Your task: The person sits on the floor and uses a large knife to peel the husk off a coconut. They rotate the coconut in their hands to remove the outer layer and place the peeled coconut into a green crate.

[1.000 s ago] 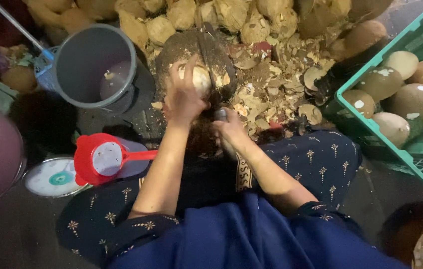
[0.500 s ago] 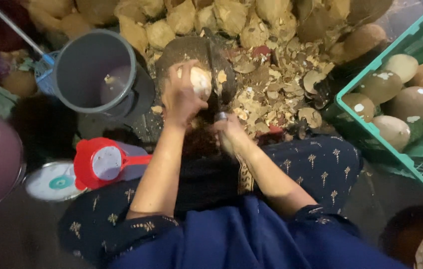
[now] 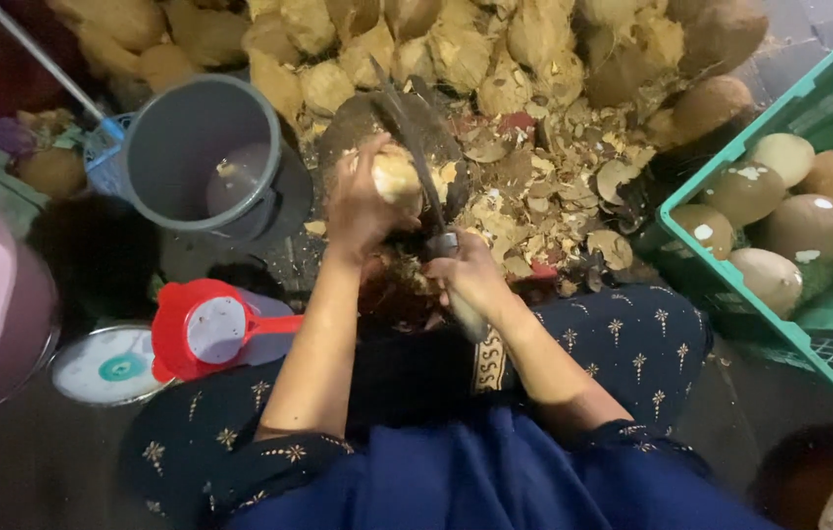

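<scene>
One head-worn view, steeply downward (close) over lap and hands (image 3: 416, 236).

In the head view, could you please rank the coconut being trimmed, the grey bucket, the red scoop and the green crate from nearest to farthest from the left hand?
From the left hand:
1. Coconut, held in it.
2. Grey bucket, to its left.
3. Red scoop, lower left.
4. Green crate, far right.

1. The left hand (image 3: 363, 201) grips a pale, partly peeled coconut (image 3: 397, 175) on a dark chopping block (image 3: 358, 118).
2. The right hand (image 3: 470, 280) holds a curved knife (image 3: 416, 157), its blade lying against the coconut.
3. A grey bucket (image 3: 203, 157) stands left of the block (liquid inside).
4. A green crate (image 3: 829, 344) of peeled coconuts sits at the right; a heap of husks (image 3: 495, 49) lies beyond.
</scene>
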